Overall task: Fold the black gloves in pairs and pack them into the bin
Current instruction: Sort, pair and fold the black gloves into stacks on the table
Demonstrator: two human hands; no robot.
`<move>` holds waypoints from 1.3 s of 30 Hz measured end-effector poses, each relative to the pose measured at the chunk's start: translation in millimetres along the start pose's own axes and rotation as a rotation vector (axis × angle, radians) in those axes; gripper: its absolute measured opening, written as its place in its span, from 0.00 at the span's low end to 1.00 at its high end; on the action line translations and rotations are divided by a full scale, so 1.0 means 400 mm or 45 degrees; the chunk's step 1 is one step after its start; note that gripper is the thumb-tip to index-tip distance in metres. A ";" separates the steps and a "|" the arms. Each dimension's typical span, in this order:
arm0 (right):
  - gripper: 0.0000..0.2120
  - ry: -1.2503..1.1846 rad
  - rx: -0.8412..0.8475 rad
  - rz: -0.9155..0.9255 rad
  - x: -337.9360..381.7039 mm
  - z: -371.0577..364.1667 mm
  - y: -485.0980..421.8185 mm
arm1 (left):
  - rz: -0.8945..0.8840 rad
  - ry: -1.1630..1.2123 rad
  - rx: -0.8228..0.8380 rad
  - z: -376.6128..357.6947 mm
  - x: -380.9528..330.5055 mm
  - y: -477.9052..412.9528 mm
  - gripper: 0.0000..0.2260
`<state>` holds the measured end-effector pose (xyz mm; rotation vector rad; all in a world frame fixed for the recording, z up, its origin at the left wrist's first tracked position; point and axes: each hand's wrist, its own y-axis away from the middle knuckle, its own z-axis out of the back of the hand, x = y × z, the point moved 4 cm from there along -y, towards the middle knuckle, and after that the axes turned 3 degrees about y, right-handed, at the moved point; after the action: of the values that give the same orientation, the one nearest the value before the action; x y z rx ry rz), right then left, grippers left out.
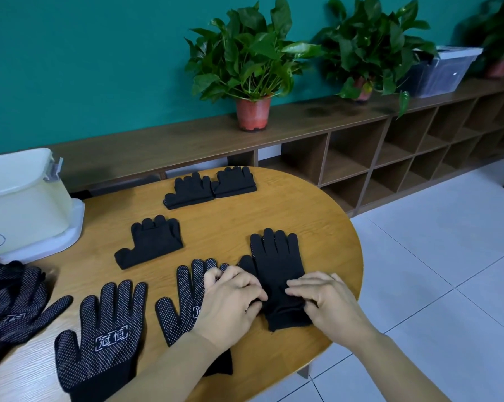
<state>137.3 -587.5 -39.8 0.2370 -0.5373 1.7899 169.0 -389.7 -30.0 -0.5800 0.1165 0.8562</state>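
Head view: left fingers [255, 294], right fingers [301, 285] pinching glove [274, 256]; bin [21, 198] interior unseen

A round wooden desk [274, 216] fills the lower middle of the frame. Behind it, a long brown shelf [158, 140] runs from the left side up to the right. Under its top are lots of square holes [419, 146], like little boxes with open fronts. A green wall [70, 68] fills the upper left. A leafy plant [245, 53] in a red pot [253, 113] stands on the shelf at the top middle. A second plant [369, 44] stands to its right. A see-through box [445, 71] with dark stuff inside sits in the upper right, next to a third plant [503, 30]. The floor [433, 256] at the right has big white tiles.
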 end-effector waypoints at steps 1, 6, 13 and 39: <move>0.23 -0.010 -0.009 0.001 -0.002 -0.001 0.002 | -0.013 -0.012 0.015 0.000 0.000 -0.002 0.04; 0.19 0.049 -0.060 0.081 -0.003 0.002 0.007 | -0.086 0.005 0.096 -0.004 0.006 0.000 0.05; 0.20 -0.018 0.152 -0.013 0.023 0.026 0.003 | -0.094 0.066 0.167 0.014 0.014 0.013 0.06; 0.13 0.071 0.003 0.036 0.055 0.027 0.014 | 0.179 0.312 0.281 0.011 -0.036 0.019 0.21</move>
<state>124.4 -574.9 -22.2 0.1814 -0.5011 1.8195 153.5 -393.3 -24.9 -0.4703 0.4736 0.8922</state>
